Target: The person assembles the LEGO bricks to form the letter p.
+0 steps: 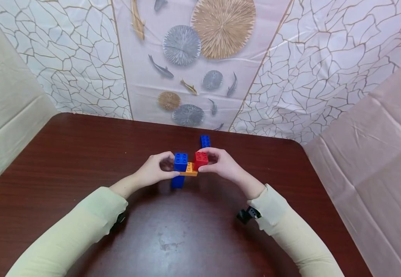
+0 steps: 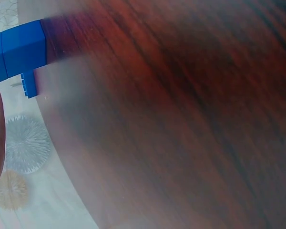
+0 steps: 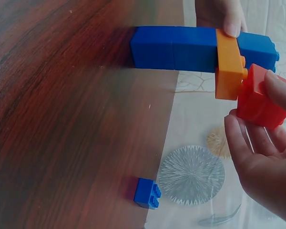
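The right hand (image 1: pixel 226 166) pinched a red block (image 1: pixel 200 161) between fingers and thumb, beside an orange block (image 3: pixel 227 67). The left hand's (image 1: pixel 153 169) fingers and thumb gripped the blue-and-orange stack (image 3: pixel 195 47); beyond the right fingers lay a blue brick (image 1: pixel 205 141).

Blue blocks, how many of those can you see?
4: a top block on the orange block, a middle block under it, a bottom block beneath that, and a loose block on the table. Others may be hidden.
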The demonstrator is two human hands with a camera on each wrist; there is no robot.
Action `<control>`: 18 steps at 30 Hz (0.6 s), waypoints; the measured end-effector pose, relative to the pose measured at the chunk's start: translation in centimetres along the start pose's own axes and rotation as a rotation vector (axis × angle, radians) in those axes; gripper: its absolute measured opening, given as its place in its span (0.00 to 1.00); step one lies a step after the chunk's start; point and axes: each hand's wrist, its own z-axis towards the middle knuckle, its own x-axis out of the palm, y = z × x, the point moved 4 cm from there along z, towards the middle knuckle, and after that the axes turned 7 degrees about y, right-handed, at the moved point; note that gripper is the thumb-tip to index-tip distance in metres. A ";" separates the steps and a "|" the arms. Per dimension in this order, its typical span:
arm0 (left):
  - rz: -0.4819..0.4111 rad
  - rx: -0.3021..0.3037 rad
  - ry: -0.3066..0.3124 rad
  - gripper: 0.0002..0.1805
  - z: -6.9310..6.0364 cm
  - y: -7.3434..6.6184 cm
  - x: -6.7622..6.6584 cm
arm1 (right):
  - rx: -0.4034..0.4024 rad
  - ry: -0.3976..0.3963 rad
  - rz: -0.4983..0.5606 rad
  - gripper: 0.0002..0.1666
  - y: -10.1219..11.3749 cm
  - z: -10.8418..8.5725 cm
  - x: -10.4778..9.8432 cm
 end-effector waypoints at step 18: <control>0.007 0.011 0.024 0.16 0.0 -0.3 -0.4 | -0.032 -0.023 -0.169 0.30 0.5 -0.4 0.5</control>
